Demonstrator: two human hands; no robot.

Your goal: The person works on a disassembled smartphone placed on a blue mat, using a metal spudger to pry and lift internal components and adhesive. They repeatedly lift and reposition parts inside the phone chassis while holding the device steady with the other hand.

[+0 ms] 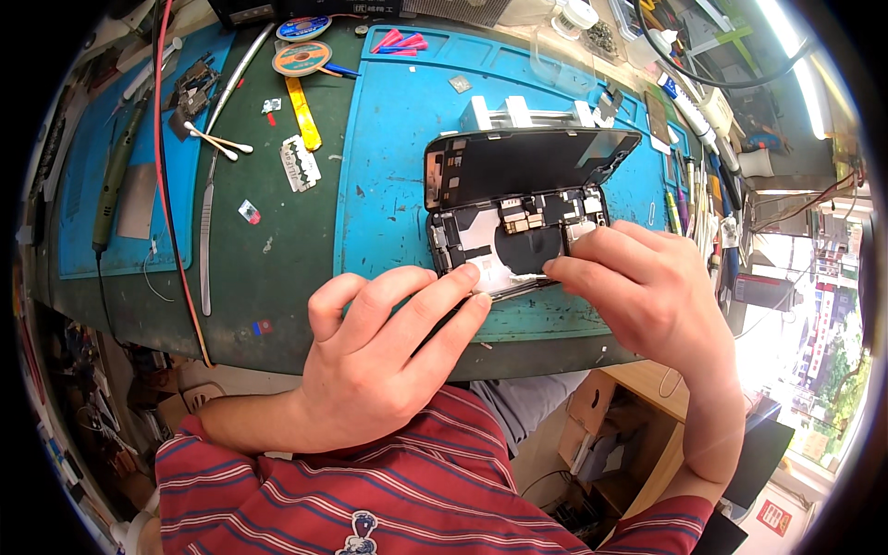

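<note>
An opened smartphone (479, 239) lies on the blue mat, its inner parts bared. Its black screen panel (532, 171) is tilted up along the far edge, in front of a silver metal stand (527, 113). My left hand (384, 347) grips the phone's near edge by its left part, thumb and fingertips around the rim, beside a whitish patch inside the case. Above the right part of the case, my right hand (647, 287) is closed, with thumb and fingers pinched at a narrow black strip. What lies between those fingertips is hidden.
Left of the phone lie a razor blade (300, 165), cotton swabs (220, 141), a scalpel handle (206, 245) and a yellow strip (302, 113). Round spools (302, 58) and pink pointed tips (400, 42) are farther back. Several pens and tools (703, 176) line the right edge. Cables cross the left.
</note>
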